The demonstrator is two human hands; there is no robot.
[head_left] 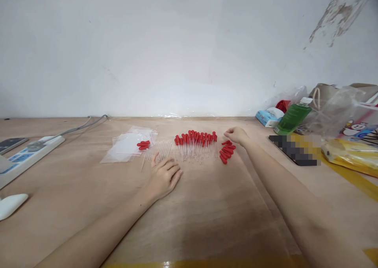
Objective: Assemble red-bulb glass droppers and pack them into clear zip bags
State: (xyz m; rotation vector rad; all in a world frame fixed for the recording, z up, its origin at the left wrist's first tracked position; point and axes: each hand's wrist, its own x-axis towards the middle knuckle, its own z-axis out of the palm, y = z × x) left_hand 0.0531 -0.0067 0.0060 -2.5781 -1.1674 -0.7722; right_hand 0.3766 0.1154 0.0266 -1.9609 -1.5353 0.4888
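Observation:
My left hand (163,177) lies palm down on the table, fingers loosely spread, at the near ends of a row of thin clear pipette tubes (162,150). Right of these, droppers with red rubber bulbs (196,138) are lined up side by side, glass stems toward me. My right hand (238,135) hovers by a small pile of loose red rubber bulbs (226,153). Its thumb and fingertips are drawn together; whether anything is between them is too small to tell. A few more red bulbs (143,145) rest on clear zip bags (126,145) at the left.
A white power strip (35,152) with a grey cable stands at the left. On the right are a tissue pack (267,117), a green bottle (293,116), a dark flat object (291,152) and plastic bags (333,110). A wall closes off the back.

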